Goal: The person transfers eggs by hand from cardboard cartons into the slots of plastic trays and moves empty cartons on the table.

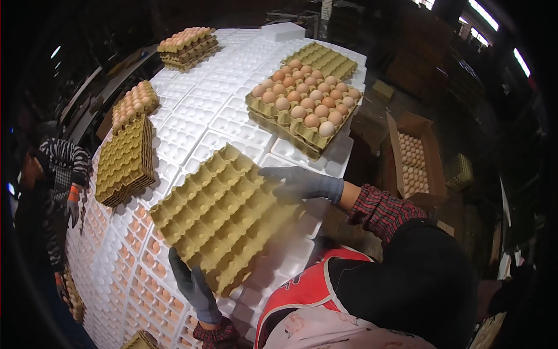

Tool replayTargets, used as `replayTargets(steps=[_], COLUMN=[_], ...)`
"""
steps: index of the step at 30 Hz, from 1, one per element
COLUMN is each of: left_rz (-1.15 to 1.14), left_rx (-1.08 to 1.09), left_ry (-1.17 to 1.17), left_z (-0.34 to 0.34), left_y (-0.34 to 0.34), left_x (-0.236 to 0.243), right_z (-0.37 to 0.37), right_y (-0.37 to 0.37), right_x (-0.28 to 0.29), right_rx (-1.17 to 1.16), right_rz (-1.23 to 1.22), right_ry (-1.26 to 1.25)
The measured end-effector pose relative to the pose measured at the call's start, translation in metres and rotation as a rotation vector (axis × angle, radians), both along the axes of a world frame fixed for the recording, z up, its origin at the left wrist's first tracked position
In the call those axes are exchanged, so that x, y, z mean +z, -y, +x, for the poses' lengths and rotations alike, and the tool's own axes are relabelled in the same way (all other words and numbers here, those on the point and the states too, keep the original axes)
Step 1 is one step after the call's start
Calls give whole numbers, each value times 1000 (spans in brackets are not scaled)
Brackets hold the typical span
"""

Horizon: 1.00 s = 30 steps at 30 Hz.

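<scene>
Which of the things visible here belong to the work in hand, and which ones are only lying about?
Probably in the work:
empty egg tray, between the left hand and right hand
egg-filled tray, just beyond it
white moulded trays, spread beneath

Probably only lying about:
white block, at the far end
open cardboard box containing eggs, off to the right

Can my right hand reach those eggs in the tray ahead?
Probably yes: the right hand, at the edge of the empty egg tray, is near the eggs, with nothing visible between.
</scene>
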<state>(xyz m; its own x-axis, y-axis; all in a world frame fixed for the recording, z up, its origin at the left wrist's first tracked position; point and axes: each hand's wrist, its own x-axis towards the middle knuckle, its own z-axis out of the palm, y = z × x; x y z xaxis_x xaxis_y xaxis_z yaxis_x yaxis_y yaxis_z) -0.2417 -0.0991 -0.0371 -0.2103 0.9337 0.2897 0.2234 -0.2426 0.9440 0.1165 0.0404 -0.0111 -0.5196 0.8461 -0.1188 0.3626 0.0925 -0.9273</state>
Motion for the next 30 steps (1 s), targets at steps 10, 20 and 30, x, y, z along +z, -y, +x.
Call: replayTargets(steps=[10, 20, 30], left_rz=[-2, -146, -80], left_rx=[57, 174, 56], left_ry=[147, 66, -480], left_z=[80, 223, 371], left_y=[-16, -58, -130], left_x=[43, 29, 61], right_z=[179, 525, 508], right_y=[-75, -339, -471], right_x=[68, 53, -33], right_rx=[-730, -1076, -565], right_rz=[332, 560, 438], right_ry=[-482, -61, 903])
